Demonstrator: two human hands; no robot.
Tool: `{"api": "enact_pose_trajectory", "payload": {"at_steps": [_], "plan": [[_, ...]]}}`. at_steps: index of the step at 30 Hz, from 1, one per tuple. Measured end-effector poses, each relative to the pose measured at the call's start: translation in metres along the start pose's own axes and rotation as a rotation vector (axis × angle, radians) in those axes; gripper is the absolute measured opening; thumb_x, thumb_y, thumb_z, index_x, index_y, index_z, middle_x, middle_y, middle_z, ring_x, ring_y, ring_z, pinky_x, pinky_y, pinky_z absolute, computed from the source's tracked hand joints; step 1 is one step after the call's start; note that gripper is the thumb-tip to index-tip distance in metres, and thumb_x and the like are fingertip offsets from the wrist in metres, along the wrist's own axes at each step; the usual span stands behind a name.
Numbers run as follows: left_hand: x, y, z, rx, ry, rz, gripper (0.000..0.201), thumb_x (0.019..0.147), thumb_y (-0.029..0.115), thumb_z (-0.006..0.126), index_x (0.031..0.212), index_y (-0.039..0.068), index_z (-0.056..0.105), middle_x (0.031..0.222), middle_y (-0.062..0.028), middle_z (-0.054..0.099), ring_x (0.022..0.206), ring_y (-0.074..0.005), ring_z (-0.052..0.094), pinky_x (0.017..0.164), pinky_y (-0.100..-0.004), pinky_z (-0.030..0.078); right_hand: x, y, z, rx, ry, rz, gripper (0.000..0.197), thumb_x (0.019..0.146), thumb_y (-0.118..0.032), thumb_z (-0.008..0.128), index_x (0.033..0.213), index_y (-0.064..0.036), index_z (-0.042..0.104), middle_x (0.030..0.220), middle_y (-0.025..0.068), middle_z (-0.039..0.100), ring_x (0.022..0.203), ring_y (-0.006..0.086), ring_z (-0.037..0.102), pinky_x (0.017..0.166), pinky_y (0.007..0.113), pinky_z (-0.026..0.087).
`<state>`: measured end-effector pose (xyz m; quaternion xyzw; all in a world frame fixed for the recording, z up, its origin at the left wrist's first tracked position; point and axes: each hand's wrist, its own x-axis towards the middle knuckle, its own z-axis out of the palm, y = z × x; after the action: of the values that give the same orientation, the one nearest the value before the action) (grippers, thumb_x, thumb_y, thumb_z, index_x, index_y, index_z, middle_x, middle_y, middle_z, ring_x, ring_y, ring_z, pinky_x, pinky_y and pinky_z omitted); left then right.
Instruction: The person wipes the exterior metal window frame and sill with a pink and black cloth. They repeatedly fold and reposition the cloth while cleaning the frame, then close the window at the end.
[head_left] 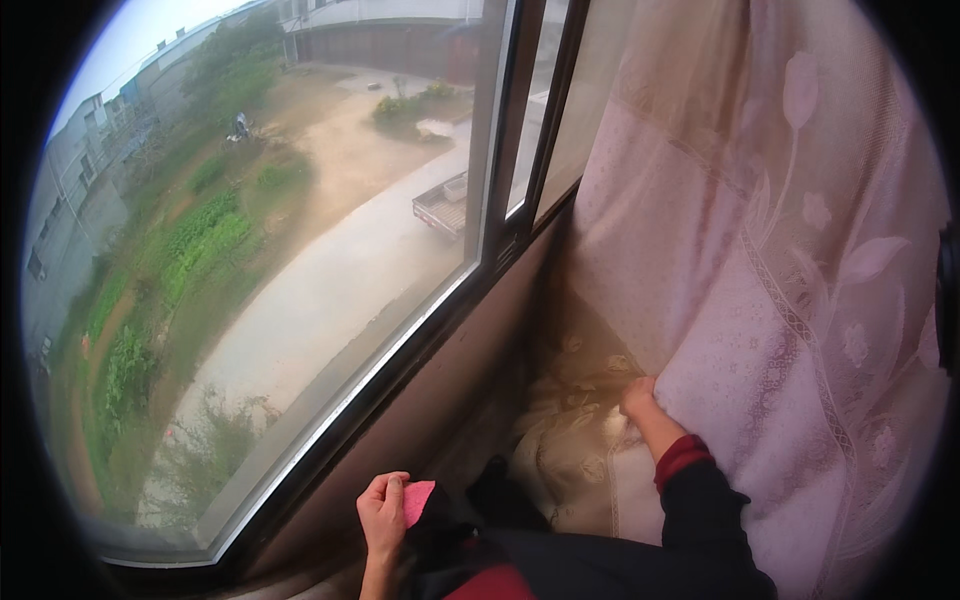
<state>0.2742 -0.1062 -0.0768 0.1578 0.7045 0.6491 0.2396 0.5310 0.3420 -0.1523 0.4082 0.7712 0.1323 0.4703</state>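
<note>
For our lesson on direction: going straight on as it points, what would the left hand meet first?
Probably the brownish surface just below the window frame, ahead of the left hand; depth is unclear in this single view.

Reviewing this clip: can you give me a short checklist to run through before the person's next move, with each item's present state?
1. Left hand has the pink cloth: ok, pinched between thumb and fingers.
2. Right hand has the curtain: ok, it appears closed on the fabric.
3. A hand is free: not ok, both are occupied.
4. Cloth is apart from the curtain's pink part at the right hand: ok, there is a gap between them.
5. Window is fully shut: cannot tell from this angle.
6. Cloth is damp or dry: cannot tell.
</note>
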Motion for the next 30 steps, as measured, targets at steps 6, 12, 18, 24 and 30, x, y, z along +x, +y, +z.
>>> {"api": "enact_pose_trajectory", "payload": {"at_steps": [6, 12, 18, 24, 30], "plan": [[0.052, 0.017, 0.080, 0.061, -0.199, -0.081, 0.023, 0.103, 0.015, 0.059, 0.101, -0.003, 0.073, 0.088, -0.0013, 0.071, 0.080, -0.0076, 0.062, 0.074, -0.0238, 0.050, 0.004, 0.103, 0.051, 0.433, -0.312, -0.008, 0.034, 0.089, -0.030, 0.062, 0.117, -0.0150, 0.074, 0.120, 0.0103, 0.072, 0.112, 0.0255, 0.067, 0.093, 0.040, 0.054], [0.120, 0.054, 0.182, 0.273, -0.431, -0.042, 0.029, 0.102, 0.024, 0.059, 0.104, -0.002, 0.073, 0.087, -0.0101, 0.075, 0.082, -0.0121, 0.068, 0.078, -0.0282, 0.053, 0.055, 0.138, -0.020, 0.570, 0.627, -0.071, 0.037, 0.096, -0.033, 0.056, 0.126, -0.0135, 0.065, 0.134, 0.0125, 0.062, 0.128, 0.0325, 0.054, 0.111, 0.052, 0.036], [0.138, 0.077, 0.227, 0.270, -0.554, -0.231, 0.035, 0.105, 0.026, 0.055, 0.100, -0.004, 0.073, 0.084, -0.0027, 0.070, 0.081, -0.0083, 0.060, 0.076, -0.0265, 0.050, 0.038, 0.219, 0.056, 0.241, -0.052, 0.376, 0.059, 0.095, -0.051, 0.055, 0.144, -0.0184, 0.057, 0.147, 0.0120, 0.056, 0.140, 0.0326, 0.047, 0.114, 0.057, 0.029], [0.177, 0.045, 0.302, 0.348, -0.795, -0.216, 0.033, 0.104, 0.026, 0.056, 0.098, -0.002, 0.073, 0.083, -0.0029, 0.070, 0.078, -0.0086, 0.061, 0.073, -0.0271, 0.051, 0.011, 0.247, 0.103, 0.510, -0.503, 0.275, 0.055, 0.096, -0.050, 0.055, 0.135, -0.0127, 0.066, 0.144, 0.0135, 0.059, 0.135, 0.0246, 0.055, 0.107, 0.042, 0.043], [0.222, 0.025, 0.403, 0.392, -1.087, -0.133, 0.037, 0.101, 0.033, 0.058, 0.104, 0.000, 0.073, 0.083, -0.0089, 0.072, 0.078, -0.0138, 0.065, 0.075, -0.0315, 0.053, -0.008, 0.268, 0.062, 2.022, 0.017, 0.305, 0.066, 0.101, -0.045, 0.057, 0.152, -0.0050, 0.042, 0.154, 0.0157, 0.045, 0.134, 0.0331, 0.052, 0.106, 0.040, 0.045]]}}
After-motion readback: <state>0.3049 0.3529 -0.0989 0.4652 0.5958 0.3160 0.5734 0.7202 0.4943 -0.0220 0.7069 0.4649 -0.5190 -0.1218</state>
